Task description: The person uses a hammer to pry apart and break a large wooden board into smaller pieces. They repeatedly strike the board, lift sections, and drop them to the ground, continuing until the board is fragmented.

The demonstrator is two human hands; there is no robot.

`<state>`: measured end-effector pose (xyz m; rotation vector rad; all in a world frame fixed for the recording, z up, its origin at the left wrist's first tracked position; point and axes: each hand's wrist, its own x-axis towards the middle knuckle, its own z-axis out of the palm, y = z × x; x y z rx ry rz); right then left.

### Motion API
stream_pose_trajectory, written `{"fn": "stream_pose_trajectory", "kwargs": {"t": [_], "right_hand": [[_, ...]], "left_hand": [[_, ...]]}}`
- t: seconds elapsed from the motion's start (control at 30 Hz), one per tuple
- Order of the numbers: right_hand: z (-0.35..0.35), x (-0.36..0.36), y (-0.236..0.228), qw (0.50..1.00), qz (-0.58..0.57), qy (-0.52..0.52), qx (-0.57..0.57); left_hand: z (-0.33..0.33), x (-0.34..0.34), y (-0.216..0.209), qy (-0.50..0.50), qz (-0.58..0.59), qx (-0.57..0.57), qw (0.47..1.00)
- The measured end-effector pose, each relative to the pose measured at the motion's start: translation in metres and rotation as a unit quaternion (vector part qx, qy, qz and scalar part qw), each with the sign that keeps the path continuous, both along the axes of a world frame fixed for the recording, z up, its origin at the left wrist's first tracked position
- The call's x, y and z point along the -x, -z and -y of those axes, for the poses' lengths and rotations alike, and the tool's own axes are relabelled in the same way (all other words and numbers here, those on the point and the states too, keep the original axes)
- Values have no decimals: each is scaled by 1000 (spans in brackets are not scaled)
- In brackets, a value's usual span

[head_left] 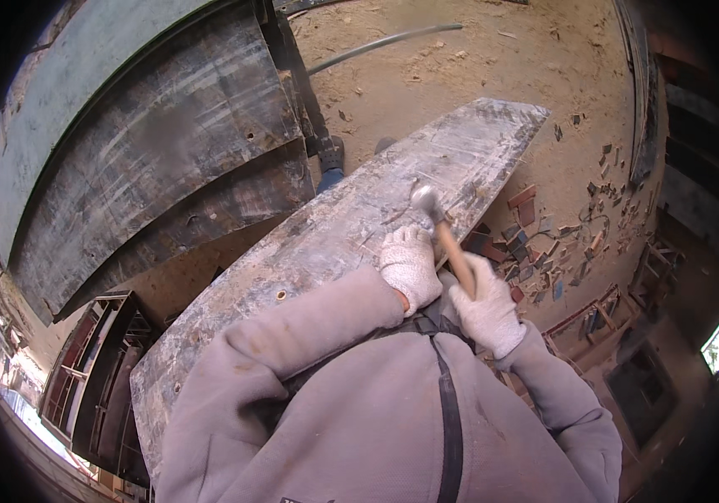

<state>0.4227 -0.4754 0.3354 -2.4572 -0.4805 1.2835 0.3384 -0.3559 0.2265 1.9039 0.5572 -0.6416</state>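
A right hand in a white glove grips a hammer over a long, worn board.

The right hand point(488, 312) has its fingers wrapped around the wooden handle of the hammer point(453, 249). The hammer's round metal head point(426, 201) is over the top of the board point(334, 230), but I cannot tell if it touches. The left hand point(410, 267), in a white glove too, is on the board just beside the hammer, with its fingers bent. I cannot tell if it pinches something small. The board is gray and scratched, slants across in front of the person, and has a small round hole point(281, 295) to the left. Little broken bits of wood point(525, 210) lie on the sandy floor point(544, 67) to the right. Big dark panels point(167, 126) are at the far left.
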Motion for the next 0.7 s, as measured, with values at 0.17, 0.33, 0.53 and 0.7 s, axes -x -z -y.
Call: {"fn": "stream_pose_trajectory", "kwargs": {"t": [0.17,0.33,0.53,0.7], "right_hand": [[14,-65,-30,991,33,131,27],[32,-50,-26,949,-41,313,17],[12,-88,-42,991,-51,59,108],[-15,-124,-39,976,-51,-138,160]], "left_hand": [[-3,-2,-4,16,-10,-4,1000],[-1,1,-3,2,1,3,1000],[-9,-3,2,-33,4,66,997],[-4,1,12,28,59,83,994]]}}
